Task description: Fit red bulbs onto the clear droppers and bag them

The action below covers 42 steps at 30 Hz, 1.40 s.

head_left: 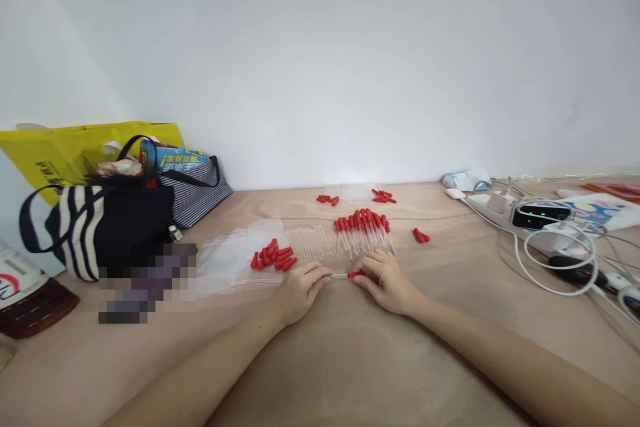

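My left hand (303,288) pinches one end of a thin clear dropper tube (340,275). At the tube's other end, my right hand (387,283) grips a red rubber bulb (354,274), which meets the tube. Just beyond my right hand lies a row of droppers (367,230) with red bulbs on them. Bare tubes (306,240) lie side by side to their left. Past my left hand, loose red bulbs (273,255) are heaped on a clear plastic bag (240,247). Two or so more bulbs (421,235) rest to the right.
More red bulbs (327,199) and tubes lie near the wall. On the left stand a black striped bag (125,227), a yellow bag (30,153) and a bottle (25,293). A power strip (493,210) with tangled white cables (545,290) occupies the right side.
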Each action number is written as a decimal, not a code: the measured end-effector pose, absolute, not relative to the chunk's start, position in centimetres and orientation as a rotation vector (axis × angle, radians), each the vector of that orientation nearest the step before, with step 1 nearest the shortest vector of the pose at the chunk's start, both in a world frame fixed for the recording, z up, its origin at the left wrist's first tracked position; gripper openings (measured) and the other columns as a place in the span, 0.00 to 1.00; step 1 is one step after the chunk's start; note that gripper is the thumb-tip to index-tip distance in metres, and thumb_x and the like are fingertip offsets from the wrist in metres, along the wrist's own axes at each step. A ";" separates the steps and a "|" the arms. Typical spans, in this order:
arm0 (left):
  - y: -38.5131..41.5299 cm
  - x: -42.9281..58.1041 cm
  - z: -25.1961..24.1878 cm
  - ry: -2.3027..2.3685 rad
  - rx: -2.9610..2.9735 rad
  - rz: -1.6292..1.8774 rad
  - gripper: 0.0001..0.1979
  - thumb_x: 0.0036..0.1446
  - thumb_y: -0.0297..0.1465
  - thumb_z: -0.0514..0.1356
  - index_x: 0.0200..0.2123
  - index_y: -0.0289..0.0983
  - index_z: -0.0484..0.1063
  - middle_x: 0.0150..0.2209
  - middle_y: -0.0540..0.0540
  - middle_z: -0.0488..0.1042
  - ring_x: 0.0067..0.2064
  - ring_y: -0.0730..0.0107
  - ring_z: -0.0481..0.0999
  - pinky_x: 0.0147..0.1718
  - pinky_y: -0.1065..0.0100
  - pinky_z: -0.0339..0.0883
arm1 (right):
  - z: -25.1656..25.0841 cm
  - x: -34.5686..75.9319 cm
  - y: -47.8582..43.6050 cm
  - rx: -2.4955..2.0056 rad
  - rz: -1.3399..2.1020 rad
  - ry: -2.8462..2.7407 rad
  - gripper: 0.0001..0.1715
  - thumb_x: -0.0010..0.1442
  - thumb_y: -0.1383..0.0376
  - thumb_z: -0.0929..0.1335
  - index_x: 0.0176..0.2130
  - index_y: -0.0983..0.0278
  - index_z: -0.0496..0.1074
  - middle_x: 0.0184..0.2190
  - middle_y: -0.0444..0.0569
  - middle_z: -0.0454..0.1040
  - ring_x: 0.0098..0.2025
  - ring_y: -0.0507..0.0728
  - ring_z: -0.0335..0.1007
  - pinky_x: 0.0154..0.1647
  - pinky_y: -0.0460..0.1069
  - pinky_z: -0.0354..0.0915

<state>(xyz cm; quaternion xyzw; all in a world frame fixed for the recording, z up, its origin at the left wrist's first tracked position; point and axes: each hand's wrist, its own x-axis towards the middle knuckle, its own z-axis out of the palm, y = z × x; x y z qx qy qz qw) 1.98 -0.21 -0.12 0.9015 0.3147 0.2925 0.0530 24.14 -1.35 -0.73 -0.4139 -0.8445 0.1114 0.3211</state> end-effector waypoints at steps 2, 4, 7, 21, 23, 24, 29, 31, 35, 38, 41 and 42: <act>-0.2 2.0 -0.2 0.939 2.767 0.896 0.12 0.61 0.29 0.47 0.38 0.34 0.70 0.32 0.45 0.72 0.34 0.70 0.70 0.33 0.69 0.63 | -0.6 24.1 -1.5 -1.107 0.279 -2.233 0.03 0.57 0.65 0.63 0.33 0.62 0.66 0.30 0.45 0.71 0.35 0.54 0.62 0.37 0.51 0.53; -0.2 1.9 -0.2 0.926 2.804 0.909 0.12 0.61 0.29 0.47 0.38 0.34 0.70 0.32 0.45 0.72 0.34 0.69 0.70 0.33 0.69 0.63 | -0.6 24.0 -1.6 -1.116 0.253 -2.255 0.04 0.58 0.66 0.62 0.33 0.63 0.66 0.30 0.46 0.71 0.34 0.54 0.62 0.37 0.51 0.52; -0.1 1.9 -0.2 0.912 2.851 0.925 0.12 0.61 0.29 0.48 0.38 0.35 0.71 0.31 0.46 0.72 0.33 0.69 0.70 0.32 0.68 0.62 | -0.6 24.0 -1.7 -1.095 0.207 -2.272 0.07 0.59 0.65 0.61 0.34 0.63 0.68 0.31 0.47 0.73 0.35 0.54 0.62 0.37 0.52 0.50; -0.4 2.4 -0.2 0.812 2.824 0.979 0.13 0.60 0.29 0.49 0.38 0.35 0.72 0.30 0.45 0.73 0.30 0.72 0.70 0.30 0.70 0.63 | -0.8 24.3 -1.4 -0.903 0.178 -2.282 0.11 0.59 0.61 0.62 0.34 0.61 0.72 0.27 0.45 0.73 0.33 0.53 0.61 0.38 0.52 0.50; -0.6 2.6 -0.2 0.862 2.827 0.967 0.13 0.60 0.29 0.49 0.38 0.35 0.72 0.30 0.45 0.73 0.30 0.71 0.70 0.30 0.70 0.63 | -0.8 24.3 -1.3 -0.904 0.171 -2.290 0.11 0.59 0.61 0.62 0.33 0.61 0.72 0.27 0.46 0.73 0.33 0.53 0.62 0.38 0.52 0.50; -0.7 2.7 -0.2 0.885 2.831 0.966 0.12 0.60 0.29 0.49 0.37 0.35 0.72 0.30 0.45 0.73 0.30 0.70 0.69 0.30 0.69 0.63 | -0.8 24.3 -1.2 -0.903 0.170 -2.293 0.11 0.59 0.61 0.62 0.33 0.61 0.72 0.27 0.46 0.73 0.33 0.54 0.62 0.39 0.52 0.50; -0.9 2.9 -0.2 0.940 2.788 0.938 0.12 0.59 0.28 0.49 0.36 0.34 0.72 0.30 0.45 0.73 0.30 0.70 0.70 0.30 0.70 0.63 | -0.7 24.3 -1.0 -0.897 0.220 -2.297 0.11 0.59 0.60 0.62 0.32 0.60 0.72 0.25 0.45 0.72 0.32 0.53 0.62 0.38 0.52 0.51; -0.9 2.9 -0.1 0.944 2.751 0.916 0.12 0.59 0.28 0.49 0.36 0.34 0.72 0.30 0.45 0.73 0.31 0.70 0.71 0.31 0.70 0.64 | -0.6 24.4 -0.9 -0.870 0.256 -2.301 0.11 0.59 0.60 0.62 0.32 0.60 0.73 0.25 0.45 0.72 0.31 0.53 0.62 0.37 0.52 0.51; -0.9 2.9 0.0 0.924 2.686 0.895 0.10 0.58 0.27 0.50 0.34 0.34 0.72 0.30 0.45 0.73 0.31 0.70 0.71 0.31 0.70 0.64 | -0.7 24.6 -0.7 -0.822 0.281 -2.309 0.12 0.58 0.59 0.63 0.33 0.60 0.74 0.24 0.45 0.71 0.32 0.53 0.61 0.37 0.52 0.51; -0.9 3.0 0.1 0.913 2.681 0.881 0.11 0.58 0.26 0.50 0.34 0.33 0.72 0.29 0.45 0.73 0.31 0.70 0.71 0.30 0.71 0.65 | -0.7 24.6 -0.7 -0.827 0.261 -2.316 0.13 0.58 0.59 0.63 0.33 0.60 0.74 0.23 0.45 0.71 0.32 0.53 0.61 0.38 0.52 0.51; -1.0 3.0 0.0 0.919 2.704 0.893 0.11 0.58 0.27 0.50 0.34 0.33 0.72 0.29 0.45 0.73 0.30 0.70 0.71 0.30 0.70 0.65 | -0.6 24.5 -0.9 -0.874 0.229 -2.310 0.12 0.58 0.59 0.63 0.32 0.59 0.74 0.22 0.44 0.70 0.30 0.53 0.61 0.39 0.53 0.49; -1.0 3.0 0.0 0.926 2.711 0.903 0.11 0.58 0.27 0.50 0.34 0.33 0.72 0.30 0.45 0.73 0.31 0.70 0.71 0.31 0.70 0.65 | -0.6 24.4 -1.0 -0.893 0.224 -2.298 0.11 0.57 0.59 0.64 0.32 0.59 0.74 0.22 0.44 0.70 0.30 0.52 0.61 0.40 0.53 0.49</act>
